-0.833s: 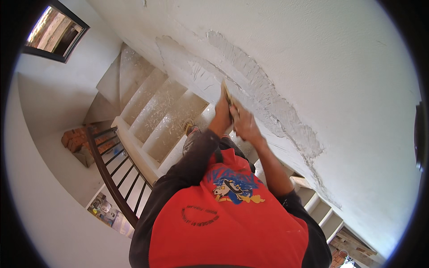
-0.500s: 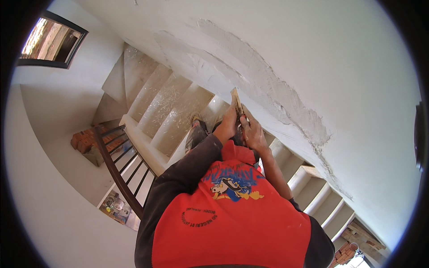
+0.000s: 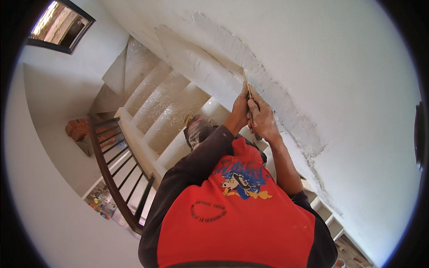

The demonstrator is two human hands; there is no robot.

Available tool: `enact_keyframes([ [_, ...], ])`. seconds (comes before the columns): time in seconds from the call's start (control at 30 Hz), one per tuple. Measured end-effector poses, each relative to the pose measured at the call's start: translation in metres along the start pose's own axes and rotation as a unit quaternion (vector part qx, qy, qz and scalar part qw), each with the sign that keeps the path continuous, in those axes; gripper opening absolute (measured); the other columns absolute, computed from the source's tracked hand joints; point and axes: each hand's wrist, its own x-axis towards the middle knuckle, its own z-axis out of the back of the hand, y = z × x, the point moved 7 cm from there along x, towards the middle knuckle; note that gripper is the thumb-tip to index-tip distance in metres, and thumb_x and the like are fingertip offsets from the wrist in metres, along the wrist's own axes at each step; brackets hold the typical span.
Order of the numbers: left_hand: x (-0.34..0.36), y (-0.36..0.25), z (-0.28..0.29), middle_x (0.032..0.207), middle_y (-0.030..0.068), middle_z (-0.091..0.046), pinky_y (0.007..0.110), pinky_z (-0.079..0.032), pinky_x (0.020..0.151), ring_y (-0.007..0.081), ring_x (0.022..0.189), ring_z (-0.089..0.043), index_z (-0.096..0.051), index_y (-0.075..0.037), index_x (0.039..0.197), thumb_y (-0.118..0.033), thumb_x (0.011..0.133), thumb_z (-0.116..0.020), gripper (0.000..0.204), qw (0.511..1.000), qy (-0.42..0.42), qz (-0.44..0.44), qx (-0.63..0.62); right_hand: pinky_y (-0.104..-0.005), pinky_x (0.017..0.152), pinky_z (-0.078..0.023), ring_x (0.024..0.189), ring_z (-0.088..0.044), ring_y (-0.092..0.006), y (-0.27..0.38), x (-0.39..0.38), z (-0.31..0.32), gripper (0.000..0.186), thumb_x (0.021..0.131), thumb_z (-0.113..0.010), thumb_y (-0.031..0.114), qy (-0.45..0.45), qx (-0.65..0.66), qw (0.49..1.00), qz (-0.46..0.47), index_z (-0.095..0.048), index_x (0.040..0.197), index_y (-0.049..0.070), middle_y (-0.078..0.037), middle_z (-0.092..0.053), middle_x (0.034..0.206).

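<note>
Steadily | left hand (image 3: pixel 239 110), right hand (image 3: pixel 265 121) both grasping blade (image 3: pixel 249 87) | on the patch (image 3: pixel 306 130), best keep angle low, pressure even

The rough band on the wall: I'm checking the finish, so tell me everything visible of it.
The rough band looks greyish and plaster-like, duller than the smoother pale wall around it, with ragged edges and fine streaks. It slants down rightward beside the stairs, narrowing at its lower end. The right hand overlaps it in view; I cannot tell whether anything touches it.
</note>
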Motion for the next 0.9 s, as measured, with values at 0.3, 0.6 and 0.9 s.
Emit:
enact_keyframes([
  [0.3,0.01,0.003,-0.001,0.045,0.0092,-0.049,0.031,-0.033,0.021,0.0201,0.024,-0.04,-0.055,-0.006,0.075,-0.064,0.086,-0.038,0.061,0.986,-0.108,0.026,-0.127,-0.0338,0.044,-0.042,0.043,-0.047,-0.0181,0.013,0.011,0.006,0.043,0.093,-0.041,0.016,0.027,-0.044,0.999,-0.017,-0.04,0.136,0.012,-0.01,-0.053,0.062],
  [0.6,0.008,-0.007,0.007,0.073,0.0098,-0.06,0.033,-0.048,0.044,0.0209,0.058,-0.059,-0.059,-0.006,0.089,-0.064,0.085,-0.042,0.06,0.987,-0.138,-0.001,-0.077,-0.0345,0.055,-0.046,0.057,-0.053,-0.0184,0.023,0.022,-0.005,0.04,0.093,-0.037,0.011,-0.02,-0.077,0.996,0.034,-0.041,0.133,0.008,-0.019,-0.058,0.096],
  [0.9,0.005,-0.023,0.003,0.068,0.0007,-0.057,0.028,-0.046,0.043,0.0133,0.052,-0.055,-0.058,-0.012,0.084,-0.055,0.088,-0.047,0.044,0.994,-0.098,0.01,-0.037,-0.0322,0.054,-0.046,0.056,-0.051,-0.0166,0.037,0.03,-0.013,0.045,0.092,-0.038,0.014,0.018,-0.135,0.984,0.113,-0.038,0.137,0.011,-0.013,-0.058,0.082],
])
